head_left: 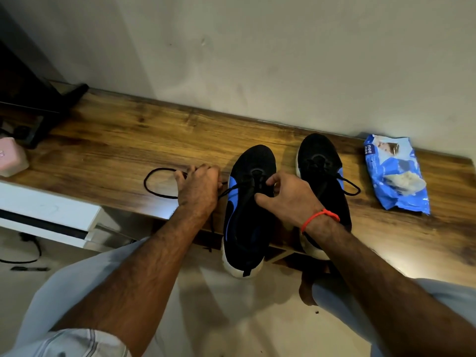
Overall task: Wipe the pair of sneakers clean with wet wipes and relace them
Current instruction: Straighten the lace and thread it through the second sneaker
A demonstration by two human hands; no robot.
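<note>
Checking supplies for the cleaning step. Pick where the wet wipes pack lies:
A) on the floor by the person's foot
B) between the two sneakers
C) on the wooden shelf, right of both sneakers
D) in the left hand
C: the blue wet wipes pack lies flat on the wooden shelf, apart from and to the right of the right-side sneaker, with neither hand touching it.

Black-blue sneakers (248,202) side by side, laces (159,182) seemingly loose, wipes pack (396,173) right.

Bare tabletop (108,140) left of lace loop (154,181); wipes pack (396,173) blocks right; wall (257,60) close behind, probably.
</note>
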